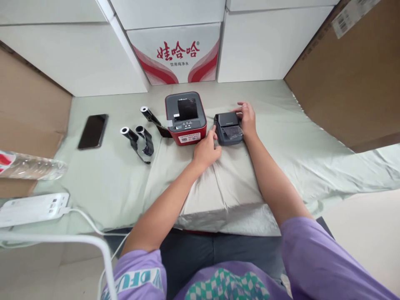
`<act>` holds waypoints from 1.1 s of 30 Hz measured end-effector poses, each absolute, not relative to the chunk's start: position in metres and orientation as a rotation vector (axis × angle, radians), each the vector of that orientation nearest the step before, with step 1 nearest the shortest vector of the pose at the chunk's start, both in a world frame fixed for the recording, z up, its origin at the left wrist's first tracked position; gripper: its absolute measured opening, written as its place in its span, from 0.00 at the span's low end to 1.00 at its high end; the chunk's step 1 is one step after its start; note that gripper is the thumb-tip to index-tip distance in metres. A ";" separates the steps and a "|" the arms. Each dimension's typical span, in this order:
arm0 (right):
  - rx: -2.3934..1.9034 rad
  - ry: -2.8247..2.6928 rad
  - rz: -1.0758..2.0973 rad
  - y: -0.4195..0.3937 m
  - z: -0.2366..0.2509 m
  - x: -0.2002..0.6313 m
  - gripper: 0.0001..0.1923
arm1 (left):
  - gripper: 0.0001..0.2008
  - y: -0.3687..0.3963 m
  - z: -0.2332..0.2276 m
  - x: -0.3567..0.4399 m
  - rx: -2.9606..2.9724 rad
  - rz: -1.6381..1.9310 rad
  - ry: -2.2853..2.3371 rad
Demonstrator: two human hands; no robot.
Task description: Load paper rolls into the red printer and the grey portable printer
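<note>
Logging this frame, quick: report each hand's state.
Left hand: fingers touching the small grey printer, not gripping.
Right hand: holding the printer's far side.

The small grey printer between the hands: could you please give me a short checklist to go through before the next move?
1. Both hands on it: ok. The left hand touches the near left corner of the small grey printer; the right hand grips its far right side.
2. Printer sits flat on the green cloth: ok.
3. Lid closed: cannot tell.
4. Room on its left: not ok, the red and grey printer stands close beside it.
5. Three black rolls and the phone lie apart from the hands: ok.
</note>
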State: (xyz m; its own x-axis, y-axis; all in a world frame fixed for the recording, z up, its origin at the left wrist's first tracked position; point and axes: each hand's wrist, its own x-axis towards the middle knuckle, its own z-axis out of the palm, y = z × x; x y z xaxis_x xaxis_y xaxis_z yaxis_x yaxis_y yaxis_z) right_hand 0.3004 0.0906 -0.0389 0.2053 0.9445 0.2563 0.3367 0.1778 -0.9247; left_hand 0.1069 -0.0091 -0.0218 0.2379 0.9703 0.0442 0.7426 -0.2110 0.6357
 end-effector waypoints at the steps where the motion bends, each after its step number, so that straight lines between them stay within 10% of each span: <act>1: -1.379 -1.343 0.658 0.091 -0.039 0.300 0.46 | 0.34 -0.009 -0.023 0.107 2.026 0.633 1.556; 11: -1.451 -1.451 0.466 0.088 -0.042 0.309 0.51 | 0.33 -0.007 -0.031 0.105 1.991 0.768 1.478; 23: -1.354 -1.049 0.693 0.072 -0.019 0.296 0.21 | 0.32 -0.008 -0.028 0.105 1.963 0.776 1.495; 33: -1.139 -1.216 0.839 0.072 -0.011 0.300 0.16 | 0.30 -0.008 -0.027 0.104 1.941 0.790 1.468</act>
